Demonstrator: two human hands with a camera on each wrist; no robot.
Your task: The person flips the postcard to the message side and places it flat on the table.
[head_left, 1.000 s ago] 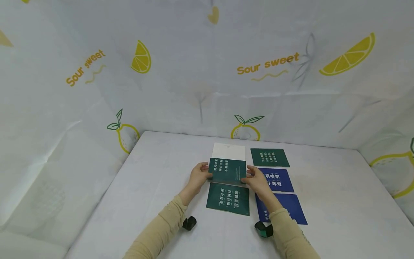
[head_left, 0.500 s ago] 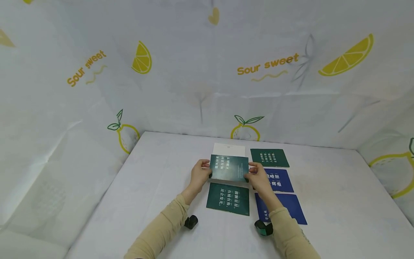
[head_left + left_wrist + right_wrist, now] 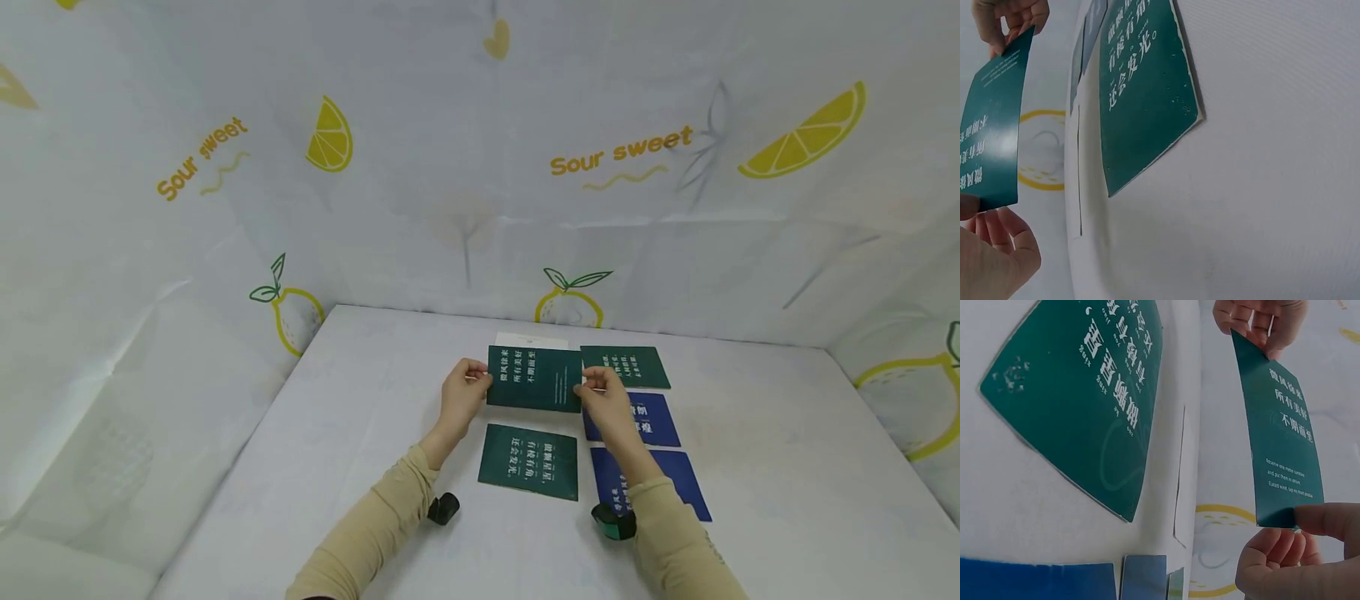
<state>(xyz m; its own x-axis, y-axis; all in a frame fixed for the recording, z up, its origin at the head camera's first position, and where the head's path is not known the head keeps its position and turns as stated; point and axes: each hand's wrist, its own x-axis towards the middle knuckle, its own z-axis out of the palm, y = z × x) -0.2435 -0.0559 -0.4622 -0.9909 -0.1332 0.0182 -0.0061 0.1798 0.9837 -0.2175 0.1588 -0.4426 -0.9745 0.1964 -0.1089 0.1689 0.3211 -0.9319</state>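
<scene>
The held card (image 3: 532, 379) is up in the air over the surface (image 3: 337, 433), left grip (image 3: 462, 396) on its left edge, right grip (image 3: 611, 408) on its right. There's a back card (image 3: 536, 341) lying behind it, partly hidden, and a front card (image 3: 528, 461) on the near side. Off to the right it's a column of three: far card (image 3: 648, 367), middle card (image 3: 654, 421), near card (image 3: 686, 481). The backdrop (image 3: 420, 208) is behind the lot.

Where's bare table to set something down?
Free: table left of the left hand, and right of the blue cards. Crowded: the column where the blue cards and far green card sit close, the right hand partly hiding them; also between the hands, at the held green card.
</scene>
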